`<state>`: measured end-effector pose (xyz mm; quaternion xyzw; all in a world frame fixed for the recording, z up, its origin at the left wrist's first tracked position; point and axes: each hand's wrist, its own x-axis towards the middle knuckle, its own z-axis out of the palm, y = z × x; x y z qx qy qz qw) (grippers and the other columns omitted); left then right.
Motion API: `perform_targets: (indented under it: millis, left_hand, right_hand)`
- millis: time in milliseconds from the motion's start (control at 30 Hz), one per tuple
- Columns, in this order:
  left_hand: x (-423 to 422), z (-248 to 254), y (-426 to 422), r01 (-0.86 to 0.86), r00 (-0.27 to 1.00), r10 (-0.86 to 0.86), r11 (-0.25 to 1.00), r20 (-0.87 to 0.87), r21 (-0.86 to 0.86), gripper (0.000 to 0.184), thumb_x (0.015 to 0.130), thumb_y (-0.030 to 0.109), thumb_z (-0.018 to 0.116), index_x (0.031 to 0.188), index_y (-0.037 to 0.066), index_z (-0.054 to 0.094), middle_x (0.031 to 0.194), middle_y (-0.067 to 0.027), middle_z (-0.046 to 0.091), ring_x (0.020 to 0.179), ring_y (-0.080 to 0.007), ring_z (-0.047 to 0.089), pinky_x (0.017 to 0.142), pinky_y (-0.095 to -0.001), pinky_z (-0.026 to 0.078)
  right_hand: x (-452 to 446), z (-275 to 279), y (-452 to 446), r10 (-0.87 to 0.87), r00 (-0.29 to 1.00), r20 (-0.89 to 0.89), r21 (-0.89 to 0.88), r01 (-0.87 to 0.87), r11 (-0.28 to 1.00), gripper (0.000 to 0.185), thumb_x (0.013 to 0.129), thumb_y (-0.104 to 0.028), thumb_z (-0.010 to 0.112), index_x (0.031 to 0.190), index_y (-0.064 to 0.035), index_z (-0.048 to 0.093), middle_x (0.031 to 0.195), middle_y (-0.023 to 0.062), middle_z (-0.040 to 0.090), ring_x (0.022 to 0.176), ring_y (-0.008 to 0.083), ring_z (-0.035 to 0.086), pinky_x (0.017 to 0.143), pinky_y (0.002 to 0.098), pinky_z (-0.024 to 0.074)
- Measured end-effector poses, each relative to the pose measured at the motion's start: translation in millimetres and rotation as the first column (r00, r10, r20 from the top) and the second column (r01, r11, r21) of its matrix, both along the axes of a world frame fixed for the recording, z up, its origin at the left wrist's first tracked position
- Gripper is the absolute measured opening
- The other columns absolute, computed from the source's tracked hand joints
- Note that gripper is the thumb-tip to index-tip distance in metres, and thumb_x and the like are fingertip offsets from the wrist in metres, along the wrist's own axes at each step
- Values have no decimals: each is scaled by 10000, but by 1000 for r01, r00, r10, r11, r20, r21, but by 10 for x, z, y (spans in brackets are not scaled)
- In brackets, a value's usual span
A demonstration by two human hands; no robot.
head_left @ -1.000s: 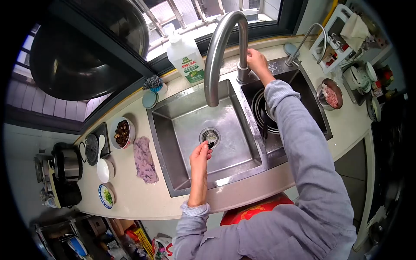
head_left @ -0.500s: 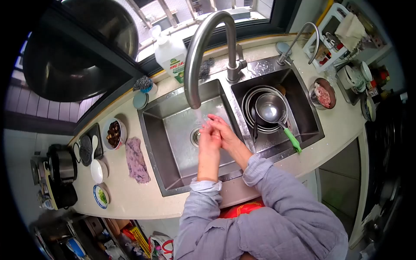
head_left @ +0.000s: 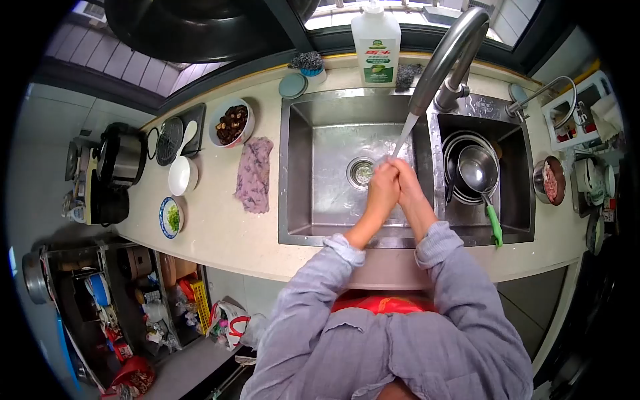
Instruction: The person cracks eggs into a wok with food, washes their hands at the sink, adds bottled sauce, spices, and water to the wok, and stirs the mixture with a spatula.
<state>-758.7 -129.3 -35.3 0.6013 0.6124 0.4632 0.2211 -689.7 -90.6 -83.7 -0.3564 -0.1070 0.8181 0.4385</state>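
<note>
My left hand (head_left: pixel 382 190) and my right hand (head_left: pixel 408 181) are pressed together over the left sink basin (head_left: pixel 323 193). Their fingers are closed against each other, and I see no object in them; the palms are hidden. A stream of water (head_left: pixel 404 135) falls from the steel faucet (head_left: pixel 427 90) onto the clasped fingers. Just left of my hands is the drain (head_left: pixel 361 172) in the basin floor. In the right basin (head_left: pixel 517 200), a saucepan (head_left: pixel 477 169) with a green handle (head_left: pixel 494 225) rests on stacked metal bowls (head_left: pixel 459 142).
Left of the sink lie a purple patterned cloth (head_left: pixel 253 175), a bowl of dark mushrooms (head_left: pixel 232 125), a white bowl (head_left: pixel 183 176) and a bowl of chopped greens (head_left: pixel 172 218). Behind stands a white bottle (head_left: pixel 377 50). A pot of raw meat (head_left: pixel 549 181) is at the right.
The view has swung left, so the sink and faucet appear further right. My hands, earlier with some fingers extended, are now clasped more tightly, and the water stream shows more clearly.
</note>
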Motion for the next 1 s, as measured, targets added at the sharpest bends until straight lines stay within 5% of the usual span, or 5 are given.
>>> perform_targets:
  millis: [167,400,533,700,1000]
  left_hand:
    - [-318,8,318,7,878,253,842,407,-539,138,768,90,539,749,3,645,684,-49,627,619,-95,532,547,-260,421]
    - [-2002,90,-88,-570,440,521,791,-731,221,357,736,212,567,1062,65,558,971,-154,577,912,-329,535,769,-405,425]
    - [-2454,-8,-628,-625,382,399,776,-834,84,274,803,182,525,1050,69,552,903,-156,567,850,-318,531,724,-424,433]
    - [-1186,315,-696,-99,991,130,883,37,-460,136,806,89,561,906,12,611,778,-10,587,707,-82,530,631,-225,439]
    - [399,646,145,190,508,206,920,836,-342,289,843,40,519,1121,-35,497,946,-95,576,804,-177,611,690,-246,516]
  right_hand:
    - [-200,209,115,-18,994,107,22,16,1000,189,853,-223,544,919,-46,547,857,70,583,791,173,577,693,304,478]
    - [-47,420,71,156,952,265,125,-194,973,359,834,-312,566,1088,-58,561,1082,45,581,940,192,569,791,331,442]
    - [90,274,-152,265,835,482,95,-351,932,382,828,-348,564,1106,-86,547,1033,35,586,832,133,556,714,285,449]
    - [99,682,-636,402,826,395,12,-443,897,378,852,-332,539,1160,-115,509,962,7,583,776,73,547,605,242,442]
    - [1216,906,430,-438,798,414,507,197,839,201,858,-211,545,957,-37,559,757,54,611,594,74,558,486,191,434]
